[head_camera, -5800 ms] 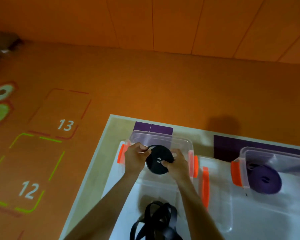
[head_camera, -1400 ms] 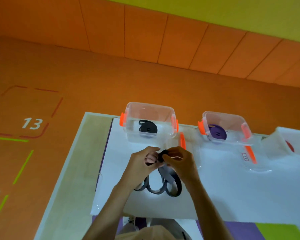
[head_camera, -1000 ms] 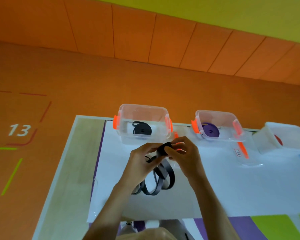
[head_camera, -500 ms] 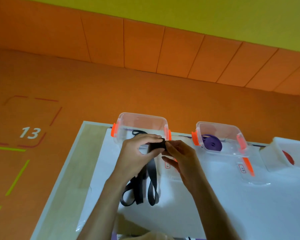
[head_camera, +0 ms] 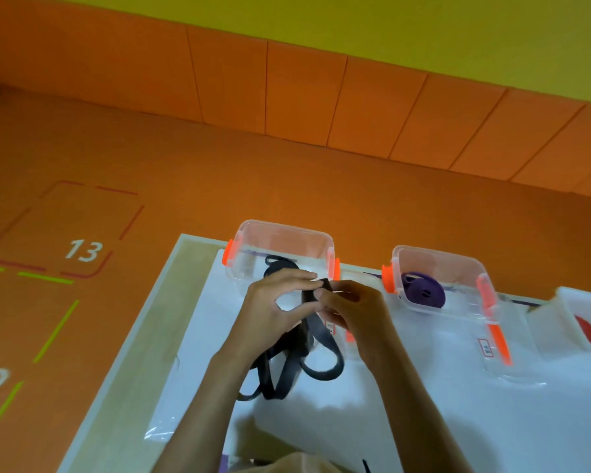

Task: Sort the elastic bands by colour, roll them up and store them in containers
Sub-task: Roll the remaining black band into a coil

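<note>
A loose black elastic band (head_camera: 307,356) hangs in loops down to the white table cover. My left hand (head_camera: 273,312) and my right hand (head_camera: 352,312) both pinch its upper end just in front of a clear container (head_camera: 280,233) with orange clips. That container holds a rolled black band (head_camera: 277,268), partly hidden by my left hand. A second clear container (head_camera: 440,268) to the right holds a rolled purple band (head_camera: 423,295).
A white container (head_camera: 580,302) with something red inside stands at the far right. A clear lid with an orange clip (head_camera: 495,339) lies in front of the purple band's container. The table's left edge (head_camera: 144,336) borders an orange floor with numbered squares.
A rolled black band went into the left container. Since then both hands took up a loose black band, lifted it toward that container, and its loops now hang longer.
</note>
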Demonstrator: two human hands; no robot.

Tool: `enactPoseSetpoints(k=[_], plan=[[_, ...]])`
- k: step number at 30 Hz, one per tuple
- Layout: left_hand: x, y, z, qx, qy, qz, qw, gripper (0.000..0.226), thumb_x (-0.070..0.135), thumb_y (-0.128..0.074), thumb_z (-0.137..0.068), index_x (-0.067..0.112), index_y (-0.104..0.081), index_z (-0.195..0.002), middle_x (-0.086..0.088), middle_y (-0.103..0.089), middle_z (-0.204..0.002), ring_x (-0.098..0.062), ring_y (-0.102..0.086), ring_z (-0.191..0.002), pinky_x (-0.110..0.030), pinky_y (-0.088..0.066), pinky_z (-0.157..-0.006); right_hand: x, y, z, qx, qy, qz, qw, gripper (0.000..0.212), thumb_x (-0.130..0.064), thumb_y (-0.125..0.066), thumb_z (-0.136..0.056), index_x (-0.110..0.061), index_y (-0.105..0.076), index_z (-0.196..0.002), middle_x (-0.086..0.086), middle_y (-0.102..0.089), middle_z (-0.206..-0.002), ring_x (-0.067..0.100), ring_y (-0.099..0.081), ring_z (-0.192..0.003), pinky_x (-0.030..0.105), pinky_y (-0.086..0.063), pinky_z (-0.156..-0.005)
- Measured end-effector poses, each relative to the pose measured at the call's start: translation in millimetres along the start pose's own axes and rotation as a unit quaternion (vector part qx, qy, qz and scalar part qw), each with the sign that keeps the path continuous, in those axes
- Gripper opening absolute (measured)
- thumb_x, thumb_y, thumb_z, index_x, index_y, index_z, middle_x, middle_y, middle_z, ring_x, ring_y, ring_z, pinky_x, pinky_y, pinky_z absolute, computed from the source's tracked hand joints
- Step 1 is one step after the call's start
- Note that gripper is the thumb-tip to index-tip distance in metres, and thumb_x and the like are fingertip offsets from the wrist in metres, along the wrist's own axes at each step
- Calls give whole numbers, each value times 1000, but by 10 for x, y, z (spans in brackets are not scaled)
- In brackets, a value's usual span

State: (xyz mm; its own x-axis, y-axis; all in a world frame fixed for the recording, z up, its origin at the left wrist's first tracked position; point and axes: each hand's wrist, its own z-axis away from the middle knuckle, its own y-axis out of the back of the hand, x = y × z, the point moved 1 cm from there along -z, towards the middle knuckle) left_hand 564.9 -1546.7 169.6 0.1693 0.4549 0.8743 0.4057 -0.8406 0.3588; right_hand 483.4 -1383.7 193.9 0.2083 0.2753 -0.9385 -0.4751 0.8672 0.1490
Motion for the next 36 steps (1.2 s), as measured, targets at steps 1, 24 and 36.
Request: enactPoseSetpoints(k=[1,24,36], plan=[[-12,12,3,-14,17,24,999,36,35,-87,-85,33,-80,-120,18,-73,-122,-12,-68,-120,-29,-54,-103,-5,8,2,-4,-21,-33,999,18,-28,-85,-87,-17,-77,-101,6,-81,-87,24,-80,-87,35,-64,-84],[-66,793,256,-19,104,209,972,36,4,-89,-80,16,-82,-113,-2,-80,-109,-19,-76,-105,-28,-57,-96,-50,-698,347,-107,62,-166,978,33,-28,-86,-81,-20,-77,-112,17,-79,-107,37,-77,-103,37,-64,-85],[37,840,447,82,59,292,951,27,19,-93,-71,22,-82,-95,-4,-80,-104,-21,-77,-101,-23,-59,-88,-139,-719,441,-109,67,-96,987,48,-39,-97,-68,-19,-81,-108,15,-80,-105,33,-78,-99,32,-63,-85]])
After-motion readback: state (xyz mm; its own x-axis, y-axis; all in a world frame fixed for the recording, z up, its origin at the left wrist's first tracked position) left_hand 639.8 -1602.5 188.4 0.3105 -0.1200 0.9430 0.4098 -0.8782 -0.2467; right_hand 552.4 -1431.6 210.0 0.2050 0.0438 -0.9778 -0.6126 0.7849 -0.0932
